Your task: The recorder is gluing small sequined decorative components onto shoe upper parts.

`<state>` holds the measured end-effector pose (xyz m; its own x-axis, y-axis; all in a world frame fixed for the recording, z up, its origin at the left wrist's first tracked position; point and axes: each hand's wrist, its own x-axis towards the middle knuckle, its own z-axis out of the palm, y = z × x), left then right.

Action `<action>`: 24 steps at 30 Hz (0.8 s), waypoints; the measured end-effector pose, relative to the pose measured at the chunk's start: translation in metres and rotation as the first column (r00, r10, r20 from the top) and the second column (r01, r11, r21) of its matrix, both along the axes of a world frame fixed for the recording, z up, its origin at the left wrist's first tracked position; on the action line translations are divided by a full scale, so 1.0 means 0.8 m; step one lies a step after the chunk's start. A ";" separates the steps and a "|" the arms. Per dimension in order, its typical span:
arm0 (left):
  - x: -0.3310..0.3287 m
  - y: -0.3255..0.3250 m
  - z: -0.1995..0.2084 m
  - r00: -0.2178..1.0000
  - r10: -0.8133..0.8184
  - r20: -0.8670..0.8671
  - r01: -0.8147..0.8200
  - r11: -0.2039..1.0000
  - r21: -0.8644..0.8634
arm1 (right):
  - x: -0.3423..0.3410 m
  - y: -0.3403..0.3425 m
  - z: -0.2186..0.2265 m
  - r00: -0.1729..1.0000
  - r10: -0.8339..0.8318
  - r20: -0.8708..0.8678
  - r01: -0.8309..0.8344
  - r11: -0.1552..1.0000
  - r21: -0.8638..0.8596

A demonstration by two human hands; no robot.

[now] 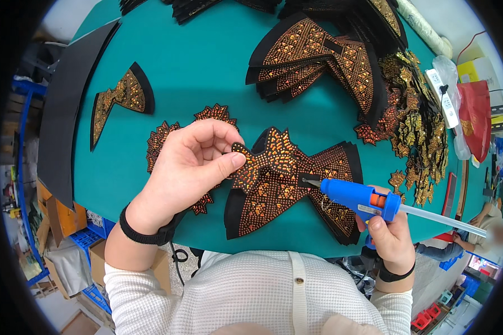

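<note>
My left hand pinches the small bow over the big bow on the table. My right hand grips the glue gun, nozzle at big bow's middle, contact unclear.

Bright light; soft shadow across table; black rim, edges bent.

There's smooth blue plastic on the glue gun, a cloudy glue stick, bumpy glittering studs over matt, perhaps felt, bow pieces.
</note>
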<state>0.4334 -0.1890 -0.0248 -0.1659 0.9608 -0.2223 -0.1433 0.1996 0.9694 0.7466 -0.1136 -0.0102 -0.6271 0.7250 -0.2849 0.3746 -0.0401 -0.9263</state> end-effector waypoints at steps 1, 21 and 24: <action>0.001 0.000 0.000 1.000 0.002 -0.002 -0.002 1.000 -0.018 | 0.001 0.000 0.001 1.000 -0.002 -0.002 0.002 1.000 -0.014; 0.010 0.001 0.003 1.000 -0.004 0.014 0.005 1.000 -0.023 | -0.025 0.001 0.041 0.929 0.208 0.305 -0.327 0.847 0.419; 0.009 0.000 0.005 1.000 -0.021 0.002 0.022 0.999 -0.036 | -0.023 0.011 0.048 0.957 0.240 0.166 -0.256 0.963 0.085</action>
<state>0.4408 -0.1887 -0.0211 -0.1450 0.9554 -0.2573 -0.1400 0.2376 0.9612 0.7282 -0.1048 0.0280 -0.7460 0.5830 -0.3219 0.4975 0.1664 -0.8514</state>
